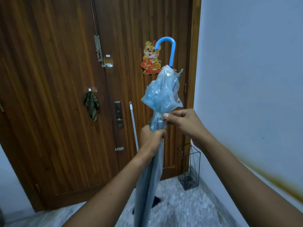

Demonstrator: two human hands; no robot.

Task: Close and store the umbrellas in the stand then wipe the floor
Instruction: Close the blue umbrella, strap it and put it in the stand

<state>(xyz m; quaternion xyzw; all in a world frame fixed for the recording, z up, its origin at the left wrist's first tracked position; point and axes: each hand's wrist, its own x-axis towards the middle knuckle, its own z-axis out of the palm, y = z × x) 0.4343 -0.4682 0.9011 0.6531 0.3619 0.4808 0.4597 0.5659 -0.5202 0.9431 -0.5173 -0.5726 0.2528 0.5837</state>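
A light blue translucent umbrella [161, 95] with a curved blue handle [170, 48] stands upright in front of me, its canopy folded and bunched. My left hand [152, 136] grips the folded canopy around its middle. Just above, my right hand [182, 119] pinches the fabric or strap beside the bunched part. A black wire umbrella stand [189, 167] sits on the floor in the corner by the door, to the right of the umbrella. A dark object [156, 201], partly hidden behind the umbrella, lies on the floor.
A wooden double door [65, 95] fills the view ahead, with a white pole [133, 125] leaning on it and a green cloth [91, 105] hanging from a hook. A white wall [254, 79] closes the right side. The floor [180, 207] is speckled grey stone.
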